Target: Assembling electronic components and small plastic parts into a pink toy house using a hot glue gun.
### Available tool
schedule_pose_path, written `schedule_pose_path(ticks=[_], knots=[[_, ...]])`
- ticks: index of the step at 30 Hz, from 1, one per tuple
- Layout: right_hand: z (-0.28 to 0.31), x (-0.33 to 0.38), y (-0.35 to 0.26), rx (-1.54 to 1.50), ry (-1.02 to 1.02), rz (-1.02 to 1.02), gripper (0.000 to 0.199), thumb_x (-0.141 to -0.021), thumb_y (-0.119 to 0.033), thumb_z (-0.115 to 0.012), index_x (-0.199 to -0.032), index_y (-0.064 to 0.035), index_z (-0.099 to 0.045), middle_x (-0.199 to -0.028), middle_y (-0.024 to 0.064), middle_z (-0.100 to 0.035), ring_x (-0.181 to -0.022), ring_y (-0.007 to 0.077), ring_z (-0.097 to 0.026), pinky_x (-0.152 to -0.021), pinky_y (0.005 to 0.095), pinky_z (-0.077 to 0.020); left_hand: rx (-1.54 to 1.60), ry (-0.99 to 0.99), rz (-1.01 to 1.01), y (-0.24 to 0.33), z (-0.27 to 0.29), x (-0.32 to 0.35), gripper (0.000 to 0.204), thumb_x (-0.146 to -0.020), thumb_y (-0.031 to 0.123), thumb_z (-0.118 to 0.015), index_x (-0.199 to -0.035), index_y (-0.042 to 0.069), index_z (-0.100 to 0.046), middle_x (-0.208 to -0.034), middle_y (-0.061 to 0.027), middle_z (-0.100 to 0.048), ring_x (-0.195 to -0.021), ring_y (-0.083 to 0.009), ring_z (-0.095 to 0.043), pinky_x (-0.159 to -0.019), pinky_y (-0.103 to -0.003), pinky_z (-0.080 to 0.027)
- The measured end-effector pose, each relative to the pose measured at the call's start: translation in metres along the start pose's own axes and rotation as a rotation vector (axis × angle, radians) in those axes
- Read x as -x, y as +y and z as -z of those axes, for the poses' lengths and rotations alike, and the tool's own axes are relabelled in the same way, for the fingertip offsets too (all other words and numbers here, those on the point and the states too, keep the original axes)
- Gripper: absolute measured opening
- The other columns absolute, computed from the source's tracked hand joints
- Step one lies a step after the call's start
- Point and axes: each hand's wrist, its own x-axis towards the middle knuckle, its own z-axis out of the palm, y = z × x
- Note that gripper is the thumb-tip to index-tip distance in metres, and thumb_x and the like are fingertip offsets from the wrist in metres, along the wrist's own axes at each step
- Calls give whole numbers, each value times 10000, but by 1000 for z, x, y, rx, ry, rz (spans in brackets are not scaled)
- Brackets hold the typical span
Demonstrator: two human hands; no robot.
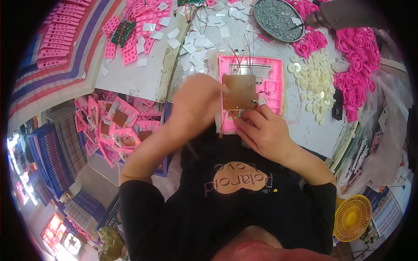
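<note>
Two hands on pink case [271,74] at table edge: right hand [265,130] fingers pressing case's lower edge below brown board [238,91]; left hand [196,104] blurred beside it, grip unclear. Screw dish [274,17] behind.

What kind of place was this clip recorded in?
Most likely a small assembly workshop for plastic electronic goods. The hands work on a pink plastic frame bearing a brown circuit board, with a round tray of small screws and a crate of pink frames close by.
</note>
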Motion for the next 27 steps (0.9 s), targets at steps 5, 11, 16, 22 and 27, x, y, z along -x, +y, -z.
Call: schedule_pose_path(ticks=[5, 11, 16, 22, 27], knots=[[6, 0, 2, -49, -27, -6, 266, -776, -164, -764, -1020, -77, -705, -940, 25, -587, -865, 225, -569, -684, 325, -517, -187, 293, 185, 10, 21, 5, 257, -754, 69, -784, -948, 56, -616, -1085, -133, -575, -959, -282, -578, -835, -407, -453], [5, -5, 3, -33, 54, -5, 268, -790, -157, -756, -1039, -78, -694, -872, 31, -594, -797, 217, -584, -639, 318, -515, -20, -141, 330, 45, -14, 67, 324, -660, 148, -887, -853, 65, -639, -1123, -131, -572, -896, -246, -547, -775, -359, -434], [4, -8, -1, 16, 37, -35, 288, -797, -149, -751, -1066, -69, -687, -864, 44, -593, -785, 217, -589, -631, 321, -511, 45, -166, 254, 44, 5, 63, 206, -710, 23, -803, -807, 35, -622, -1120, -120, -592, -785, -207, -547, -717, -339, -436], [3, -8, -5, 72, 5, -37, 315, -804, -172, -750, -1094, -68, -688, -915, 54, -595, -817, 217, -591, -648, 317, -509, 221, 57, 248, 42, 17, 27, 138, -767, -55, -709, -818, 15, -601, -1061, -120, -631, -653, -151, -574, -566, -264, -458], [4, -8, -3, 125, -69, -6, 401, -804, -196, -739, -1180, -75, -670, -930, 42, -577, -836, 211, -578, -640, 308, -505, 421, 37, 281, 32, 5, 11, 98, -816, -29, -696, -843, 19, -614, -1008, -100, -673, -696, -107, -604, -577, -233, -477]])
